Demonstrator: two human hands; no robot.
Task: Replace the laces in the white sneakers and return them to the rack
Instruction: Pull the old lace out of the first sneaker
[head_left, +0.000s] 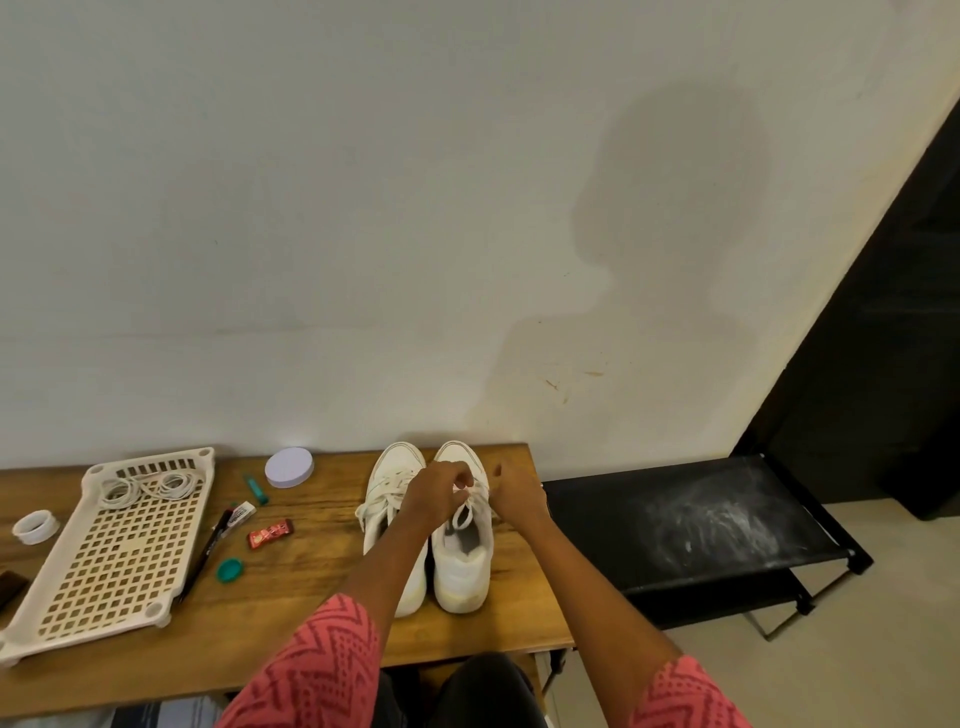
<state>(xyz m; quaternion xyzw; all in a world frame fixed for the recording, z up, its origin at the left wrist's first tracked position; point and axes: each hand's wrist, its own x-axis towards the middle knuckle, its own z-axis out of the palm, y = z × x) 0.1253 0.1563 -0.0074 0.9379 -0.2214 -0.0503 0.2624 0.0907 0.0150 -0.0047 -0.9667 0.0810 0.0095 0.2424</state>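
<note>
Both white sneakers (431, 525) sit side by side on the worktop (291, 613), toes to the wall, heels toward the person, which puts the lacing right under both hands. The left hand (439, 493) has its fingers curled around the lace (464, 512) over the right shoe's upper eyelets. The right hand (517, 493) is curled too and probably pinching the other end, but it's too small here to be sure. Looks like tightening or tying off, so near the end of the lacing.

Spare laces (148, 488) are coiled in the cream perforated tray (111, 561) well to the left, out of the way. Pens, a wrapper and caps lie between the tray and the shoes. The shoes are close to the worktop's right edge, and the black rack (696, 525) sits just beside it, its top shelf open.
</note>
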